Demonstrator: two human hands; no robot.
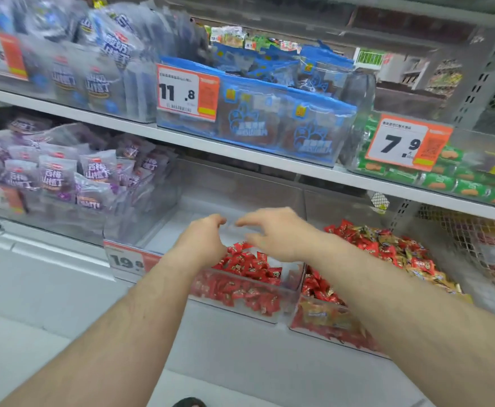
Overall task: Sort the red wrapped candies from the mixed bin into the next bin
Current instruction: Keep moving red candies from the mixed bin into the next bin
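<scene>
A shop aisle with white shelves (181,136) stacked in tiers, pale floor below. On the upper tier a clear bin holds blue packets (284,113) behind a price card reading 11.8 (187,92), with grey-blue pouches (93,69) to the left of it and green packets (446,177) at the right end behind a card reading 7.9 (407,142). On the lower tier, purple pouches (58,177) fill the bins toward the left end.

In the middle of the lower tier stands a clear bin (240,306) with a pile of red wrapped candies (249,265) heaped toward its front right corner; its back half is bare. A price card (128,259) hangs on its front left corner, partly hidden by the left forearm. Just beside it on the right, wall against wall, sits the mixed bin (328,330), full of red and golden-yellow wrapped sweets (387,251); the right forearm crosses over its front left part and hides some of the pile.

Both hands hover over the middle bin, above the red pile and apart from it. The left hand (202,239) has fingers loosely curled and holds nothing that shows. The right hand (275,233) has fingers spread and bent downward, thumb apart from them, with nothing visible between; its fingertips (240,223) nearly meet those of the left hand
</scene>
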